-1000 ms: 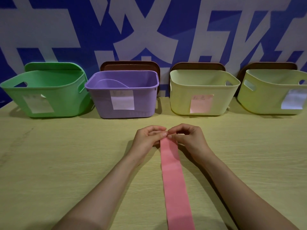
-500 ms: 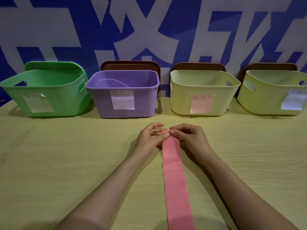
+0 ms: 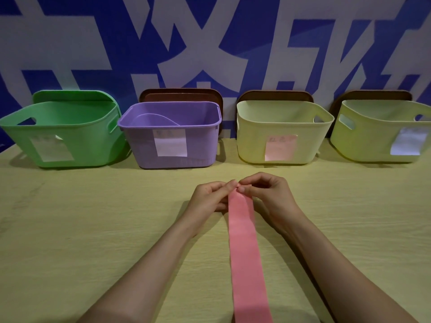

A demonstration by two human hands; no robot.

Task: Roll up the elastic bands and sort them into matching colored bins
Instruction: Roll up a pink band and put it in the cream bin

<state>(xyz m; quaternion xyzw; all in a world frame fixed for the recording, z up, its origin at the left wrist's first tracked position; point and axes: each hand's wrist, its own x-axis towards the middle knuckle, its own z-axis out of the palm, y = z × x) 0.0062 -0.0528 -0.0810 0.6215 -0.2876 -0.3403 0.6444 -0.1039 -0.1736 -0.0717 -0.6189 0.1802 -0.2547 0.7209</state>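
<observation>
Both forearms reach forward over the desk [image 3: 70, 229], the left hand [image 3: 207, 197] and right hand [image 3: 268, 194] meeting fingertip to fingertip. Their curled fingers [image 3: 250, 181] pinch the far end of a pink band [image 3: 245, 252], which lies flat and straight along the desk toward the viewer, in front of the cream bin [image 3: 279, 145] with a pink label.
</observation>
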